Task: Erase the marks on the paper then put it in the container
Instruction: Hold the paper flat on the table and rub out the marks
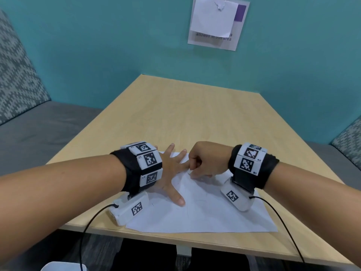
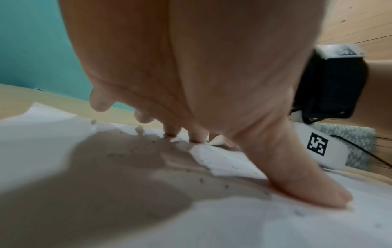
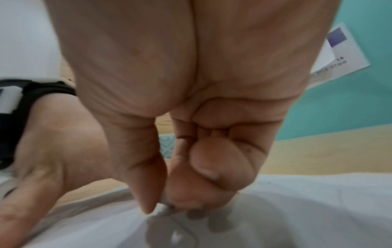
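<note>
A white sheet of paper (image 1: 205, 210) lies flat near the table's front edge, with faint pencil lines on it. My left hand (image 1: 172, 169) lies spread on its upper left part, fingers straight, thumb (image 2: 307, 189) pressed on the sheet (image 2: 191, 226). My right hand (image 1: 197, 169) is curled just right of it, pinching a small white eraser (image 1: 189, 171) against the paper (image 3: 297, 218); the eraser (image 3: 164, 201) barely shows between thumb and fingers. Grey eraser crumbs (image 2: 140, 130) lie on the sheet under the left hand. A white container (image 1: 62, 266) shows at the bottom left, below the table.
The light wooden table (image 1: 185, 114) stretches bare beyond the paper to a teal wall. Grey upholstered bench seats (image 1: 39, 130) flank it on both sides. A notice (image 1: 216, 22) hangs on the wall. Black cables (image 1: 88, 227) trail from both wrist cameras over the front edge.
</note>
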`<control>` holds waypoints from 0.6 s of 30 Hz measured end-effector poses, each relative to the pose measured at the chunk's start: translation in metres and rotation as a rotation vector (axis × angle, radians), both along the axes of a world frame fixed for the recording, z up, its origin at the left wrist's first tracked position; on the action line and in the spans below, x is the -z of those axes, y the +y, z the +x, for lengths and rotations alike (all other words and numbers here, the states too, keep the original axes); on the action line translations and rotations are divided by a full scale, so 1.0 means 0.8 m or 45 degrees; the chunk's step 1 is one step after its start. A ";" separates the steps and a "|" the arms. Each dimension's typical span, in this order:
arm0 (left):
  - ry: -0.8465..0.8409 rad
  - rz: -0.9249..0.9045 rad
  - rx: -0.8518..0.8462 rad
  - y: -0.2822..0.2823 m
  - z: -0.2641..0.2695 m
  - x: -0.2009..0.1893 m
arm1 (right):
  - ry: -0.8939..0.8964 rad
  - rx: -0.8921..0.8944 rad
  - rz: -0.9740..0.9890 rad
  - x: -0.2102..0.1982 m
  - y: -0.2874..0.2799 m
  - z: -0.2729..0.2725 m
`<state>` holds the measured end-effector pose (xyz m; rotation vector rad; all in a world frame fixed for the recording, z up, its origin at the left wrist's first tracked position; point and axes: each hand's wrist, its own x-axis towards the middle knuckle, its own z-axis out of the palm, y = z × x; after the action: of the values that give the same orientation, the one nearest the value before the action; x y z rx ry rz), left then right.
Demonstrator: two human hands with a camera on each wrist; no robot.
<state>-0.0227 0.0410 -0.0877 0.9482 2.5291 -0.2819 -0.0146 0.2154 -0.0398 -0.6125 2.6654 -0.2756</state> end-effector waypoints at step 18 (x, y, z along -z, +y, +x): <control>0.000 -0.010 -0.019 0.001 0.003 -0.007 | -0.026 -0.095 0.036 0.001 0.000 0.016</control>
<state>-0.0204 0.0419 -0.0820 0.9259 2.5318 -0.2872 -0.0018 0.2156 -0.0405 -0.6946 2.6157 -0.2216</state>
